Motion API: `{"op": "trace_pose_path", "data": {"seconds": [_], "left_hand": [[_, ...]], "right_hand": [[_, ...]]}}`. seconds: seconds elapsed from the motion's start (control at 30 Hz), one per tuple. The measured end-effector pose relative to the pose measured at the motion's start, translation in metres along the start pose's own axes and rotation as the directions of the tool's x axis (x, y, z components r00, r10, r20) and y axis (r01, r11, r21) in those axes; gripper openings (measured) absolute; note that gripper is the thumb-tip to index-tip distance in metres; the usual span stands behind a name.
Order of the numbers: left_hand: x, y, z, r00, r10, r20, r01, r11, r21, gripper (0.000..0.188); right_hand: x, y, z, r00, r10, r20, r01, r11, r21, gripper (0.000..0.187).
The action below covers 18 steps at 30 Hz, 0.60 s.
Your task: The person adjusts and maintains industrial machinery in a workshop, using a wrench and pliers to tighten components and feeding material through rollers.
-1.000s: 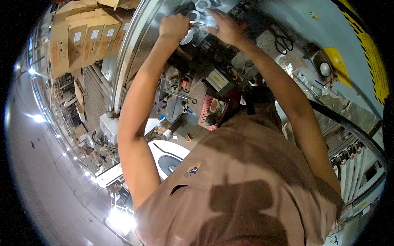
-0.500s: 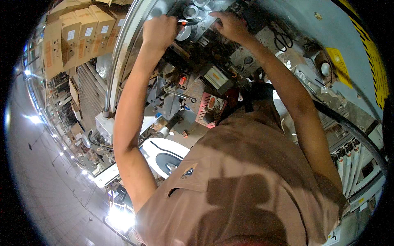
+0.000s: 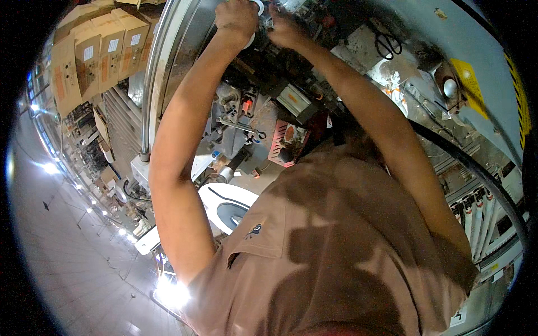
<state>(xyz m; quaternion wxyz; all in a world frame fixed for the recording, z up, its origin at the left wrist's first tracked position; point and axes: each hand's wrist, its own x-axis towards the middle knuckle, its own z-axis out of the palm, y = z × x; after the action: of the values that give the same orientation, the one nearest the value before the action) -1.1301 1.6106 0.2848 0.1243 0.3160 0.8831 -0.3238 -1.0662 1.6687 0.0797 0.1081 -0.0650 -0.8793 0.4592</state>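
My left hand point(image 3: 237, 23) is closed in a fist at the top of the view, over round silvery metal parts point(image 3: 259, 7) in the machine. What its fingers grip is hidden behind the knuckles. A pale round rim point(image 3: 250, 42) shows just below that fist. To its right, my right hand point(image 3: 287, 29) reaches in beside the same parts. Its index finger and thumb are apart, and I see nothing held between them; the other fingers are mostly hidden.
A combination wrench point(image 3: 242, 127) and a red slotted tray point(image 3: 282, 144) lie below my hands. Black-handled scissors point(image 3: 388, 46) rest at the right. A thick black hose point(image 3: 468, 162) curves past my right arm. Cardboard boxes point(image 3: 98, 53) stand at far left, beyond a metal door frame point(image 3: 152, 84).
Both hands have moved farther up in the view and closer together. The orange-and-black item seen at my left fingers earlier is now out of sight.
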Motion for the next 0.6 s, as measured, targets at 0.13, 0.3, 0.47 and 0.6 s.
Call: {"op": "trace_pose_path", "data": {"seconds": [0.13,0.3,0.47,0.6], "left_hand": [[0.007,0.012,0.006,0.988,0.068,-0.136,-0.061,0.997,0.050,0.026],[-0.019,-0.014,0.022,0.999,-0.041,-0.016,0.041,0.999,-0.005,0.029],[-0.006,-0.007,0.021,1.000,0.020,0.002,-0.020,1.000,0.013,0.030],[0.003,-0.009,0.009,0.999,0.036,-0.029,-0.035,0.999,0.042,0.029]], "right_hand": [[-0.004,0.036,-0.019,0.981,-0.175,0.083,0.180,0.982,-0.056,0.075],[-0.012,-0.037,-0.063,0.847,0.111,0.521,-0.099,0.994,-0.050,0.075],[-0.009,-0.037,-0.035,0.990,-0.034,0.133,0.031,0.999,0.031,0.079],[-0.010,0.001,-0.050,0.928,-0.005,0.372,-0.002,1.000,0.019,0.076]]}}
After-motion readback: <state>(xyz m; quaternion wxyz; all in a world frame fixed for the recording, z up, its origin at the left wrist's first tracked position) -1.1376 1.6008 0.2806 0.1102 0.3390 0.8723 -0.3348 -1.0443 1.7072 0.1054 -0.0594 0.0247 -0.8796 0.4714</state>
